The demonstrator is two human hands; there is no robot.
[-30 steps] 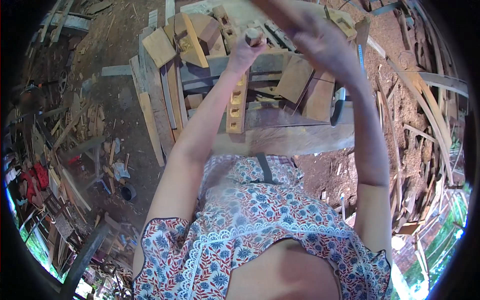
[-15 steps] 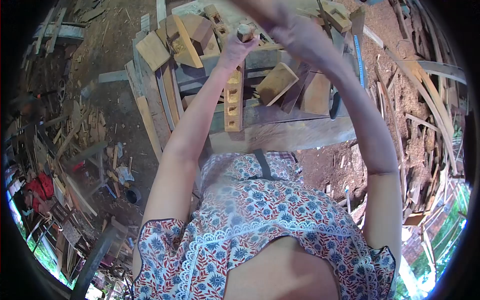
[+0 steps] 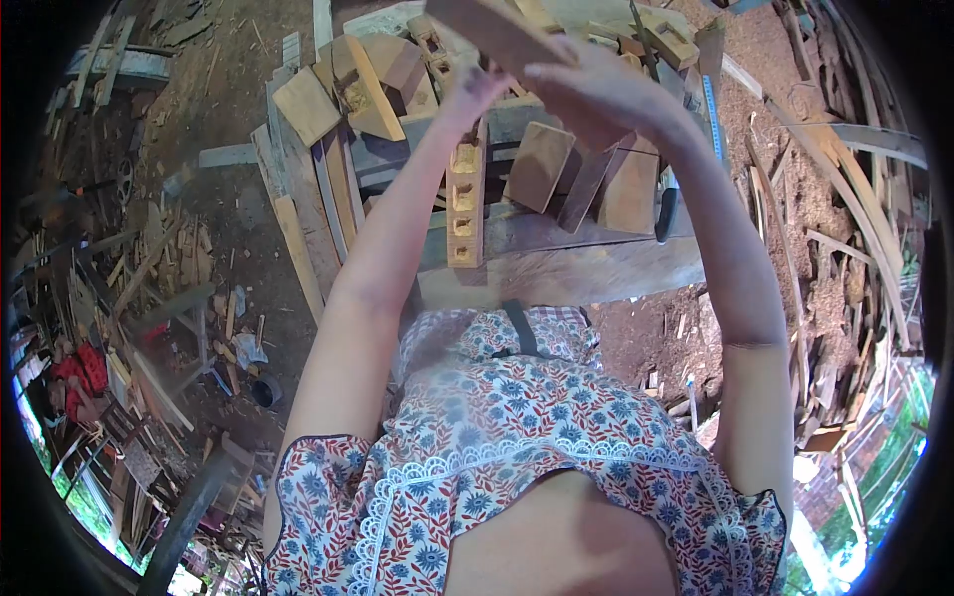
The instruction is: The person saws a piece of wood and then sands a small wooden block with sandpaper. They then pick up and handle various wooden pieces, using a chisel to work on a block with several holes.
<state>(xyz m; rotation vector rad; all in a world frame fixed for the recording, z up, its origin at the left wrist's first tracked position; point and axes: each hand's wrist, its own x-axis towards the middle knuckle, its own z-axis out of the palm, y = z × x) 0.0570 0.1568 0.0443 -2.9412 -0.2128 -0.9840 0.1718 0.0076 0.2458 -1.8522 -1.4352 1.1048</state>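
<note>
The person is standing over a workbench (image 3: pixel 596 273) and is raising both arms above it. The right hand (image 3: pixel 596 94) is curling its fingers (image 3: pixel 552 72) over the top of a flat board (image 3: pixel 487 30), grasping it from above; the board is slanting from the upper left down toward the hand, up in the air above the bench and close to the camera. The left hand (image 3: pixel 467 94) is reaching up just beneath that board, right beside the right hand. The board and the right hand are hiding most of it, so whether its fingers are clenched, released or gripping something cannot be told.

Directly under the left wrist, a long slotted block (image 3: pixel 464 204) with several square mortises is lying on the bench, pointing toward the person. To its right, a square offcut (image 3: pixel 539 167) is leaning against darker planks (image 3: pixel 631 189). To its left, more blocks (image 3: pixel 383 79) and a pale plank (image 3: pixel 308 104) are lying heaped together, and long slats (image 3: pixel 298 248) are leaning off the bench's left edge. A blue tape (image 3: pixel 714 114) is lying along the bench's right side. Scrap wood (image 3: pixel 159 248) is littering the dirt floor on the left, and bent strips (image 3: pixel 855 228) are piling up on the right. The person is wearing a floral top (image 3: pixel 517 437).
</note>
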